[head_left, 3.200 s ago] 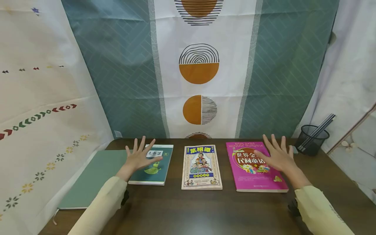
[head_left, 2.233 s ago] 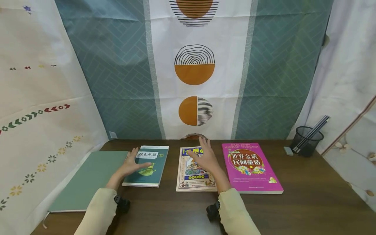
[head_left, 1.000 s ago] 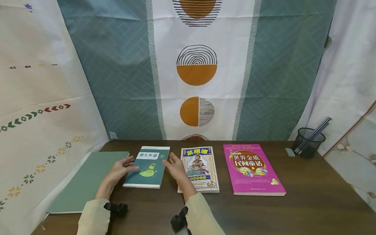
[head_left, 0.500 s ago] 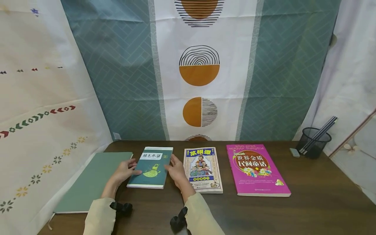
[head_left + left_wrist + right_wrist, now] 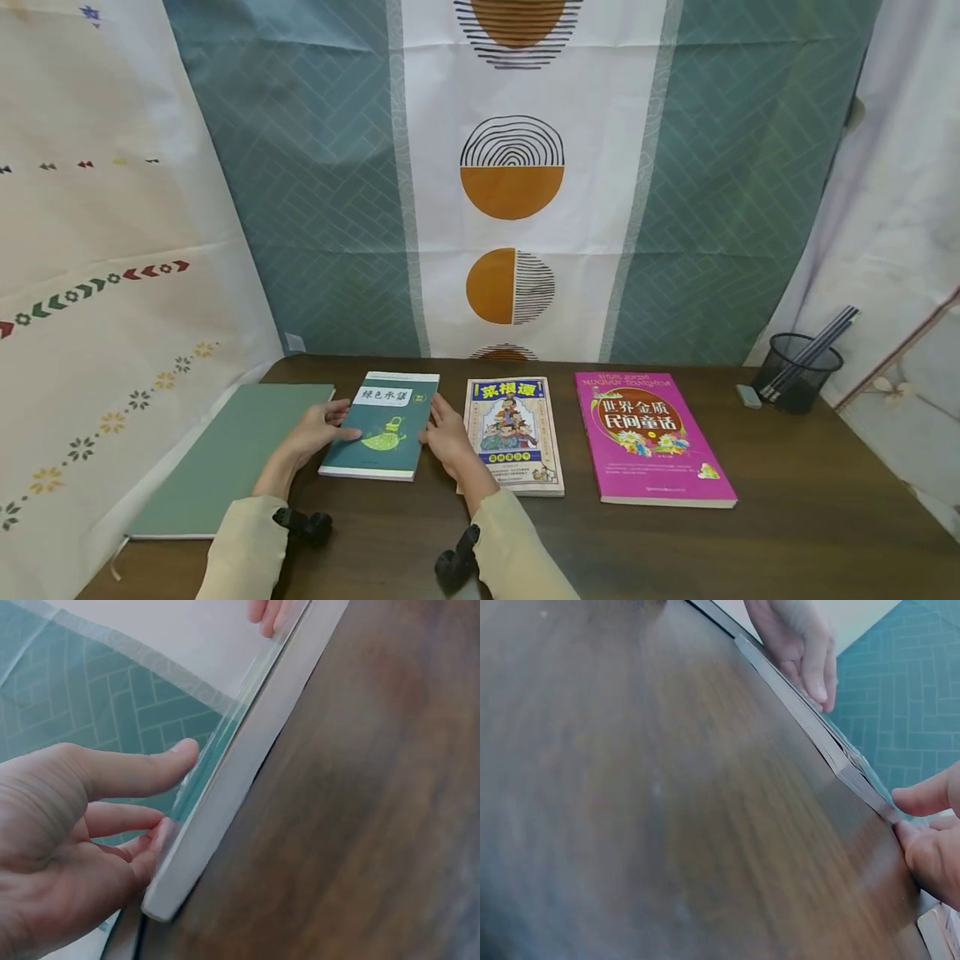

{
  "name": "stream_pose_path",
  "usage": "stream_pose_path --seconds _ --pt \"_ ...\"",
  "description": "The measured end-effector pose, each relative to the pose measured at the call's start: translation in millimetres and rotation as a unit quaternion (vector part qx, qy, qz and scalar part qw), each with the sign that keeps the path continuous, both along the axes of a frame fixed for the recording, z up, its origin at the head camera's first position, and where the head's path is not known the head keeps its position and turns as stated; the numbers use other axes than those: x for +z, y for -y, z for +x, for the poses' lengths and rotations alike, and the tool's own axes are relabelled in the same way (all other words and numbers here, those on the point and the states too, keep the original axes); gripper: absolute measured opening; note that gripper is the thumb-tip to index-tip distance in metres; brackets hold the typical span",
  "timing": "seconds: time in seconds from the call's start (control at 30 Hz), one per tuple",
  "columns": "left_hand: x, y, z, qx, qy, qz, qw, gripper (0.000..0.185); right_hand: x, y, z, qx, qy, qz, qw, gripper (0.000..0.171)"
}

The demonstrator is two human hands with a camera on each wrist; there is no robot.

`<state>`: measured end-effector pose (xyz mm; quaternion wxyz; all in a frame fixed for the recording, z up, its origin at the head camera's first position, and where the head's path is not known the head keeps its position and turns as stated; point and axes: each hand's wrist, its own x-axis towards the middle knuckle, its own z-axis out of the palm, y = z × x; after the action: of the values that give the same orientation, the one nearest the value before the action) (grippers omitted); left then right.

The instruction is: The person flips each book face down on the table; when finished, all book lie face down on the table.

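Observation:
A teal paperback book [image 5: 386,429] with a white title label and a yellow-green picture lies between both hands. My left hand [image 5: 313,435] holds its left edge, thumb over the cover and fingers bent at the side. The left wrist view shows that thumb [image 5: 161,769] above the book's pale page edge [image 5: 241,757]. At the opposite edge my right hand [image 5: 452,440] pinches the book, with thumb and finger meeting its corner in the right wrist view. There the pages [image 5: 810,724] show slightly parted near the right hand [image 5: 934,832].
A cream comic book [image 5: 513,433] lies right of the right hand, partly covered by it. Farther right are a pink book [image 5: 652,467], a grey eraser [image 5: 748,396] and a black mesh pen holder [image 5: 798,375]. A large green notebook [image 5: 217,458] lies under the left forearm.
Both hands were spread wide, the right over the pink book. The right hand has crossed leftward to the teal book, and both hands have closed in on its side edges.

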<state>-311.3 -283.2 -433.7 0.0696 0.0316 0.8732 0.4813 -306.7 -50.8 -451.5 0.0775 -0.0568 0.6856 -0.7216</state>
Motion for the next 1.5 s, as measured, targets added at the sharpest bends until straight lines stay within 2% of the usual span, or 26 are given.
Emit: stream_pose_path --seconds 0.17,0.37,0.53,0.7,0.8,1.0,1.17,1.37,1.5 --pt "-0.7 4 -2.0 0.015 0.002 0.036 0.9992 0.076 2.2 0 -0.1 0.008 0.002 0.003 1.0 0.082" --pt "-1.8 5 -3.1 0.005 0.02 0.072 0.9972 0.079 0.8 -2 -0.3 0.011 0.001 0.0 1.0 0.083" --pt "-2.4 0 -2.4 0.02 0.008 0.096 0.9952 0.081 -0.7 -2 0.9 0.016 0.002 0.0 1.0 0.083" --pt "3.9 -7 -0.9 0.023 -0.012 0.126 0.9916 0.084 0.4 -4 2.1 0.022 -0.002 -0.006 1.0 0.082" --pt "7.7 -10 -0.7 0.018 -0.013 0.144 0.9894 0.086 1.8 -6 2.0 0.027 -0.003 -0.005 1.0 0.08" --pt "12.7 -13 -0.4 0.013 -0.028 0.146 0.9888 0.089 1.2 -8 2.2 0.033 -0.001 -0.018 0.999 0.08" --pt "17.4 -16 1.2 0.022 -0.048 0.14 0.9887 0.088 -2.3 -6 0.6 0.027 -0.007 -0.028 0.999 0.077" --pt "23.7 -20 3.8 0.041 -0.055 0.138 0.988 0.089 -1.2 -5 1.8 0.022 -0.001 -0.007 1.0 0.071" --pt "28.8 -25 4.4 0.039 -0.068 0.141 0.987 0.087 1.3 -6 2.3 0.017 0.0 0.001 1.0 0.068"
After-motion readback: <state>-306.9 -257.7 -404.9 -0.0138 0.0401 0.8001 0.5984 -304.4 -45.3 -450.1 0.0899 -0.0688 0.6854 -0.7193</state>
